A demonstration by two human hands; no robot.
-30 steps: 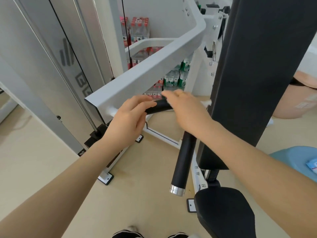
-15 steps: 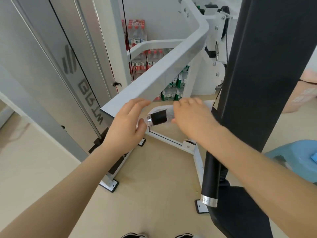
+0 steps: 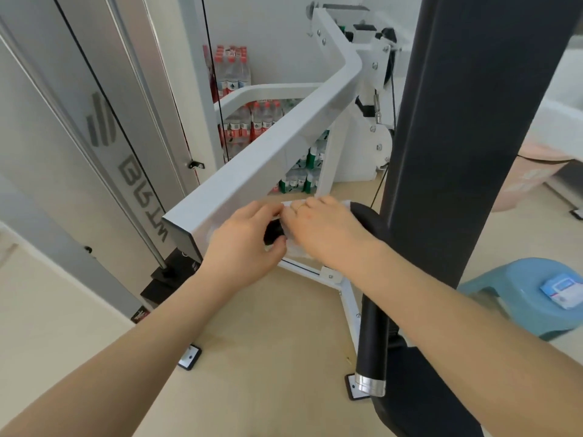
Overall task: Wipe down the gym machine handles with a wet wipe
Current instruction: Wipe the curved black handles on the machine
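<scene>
A black horizontal handle (image 3: 362, 212) sticks out from the white machine arm (image 3: 284, 143) at mid-frame. My right hand (image 3: 325, 231) grips a white, half-transparent wet wipe (image 3: 295, 250) wrapped over this handle. My left hand (image 3: 243, 241) curls its fingers and thumb round the handle's left end (image 3: 273, 233), touching the right hand. A second black handle (image 3: 373, 335) with a chrome end cap hangs down lower right, and neither hand touches it.
A tall black back pad (image 3: 457, 121) and the seat (image 3: 419, 398) fill the right side. A blue stool (image 3: 504, 298) holds a small wipe packet (image 3: 563, 291). Packs of water bottles (image 3: 252, 121) stand behind the frame. A glass door (image 3: 79, 137) is on the left.
My hands have come together on the horizontal handle. The left hand now covers the chrome end that showed between them, and the right hand with the wipe has slid left.
</scene>
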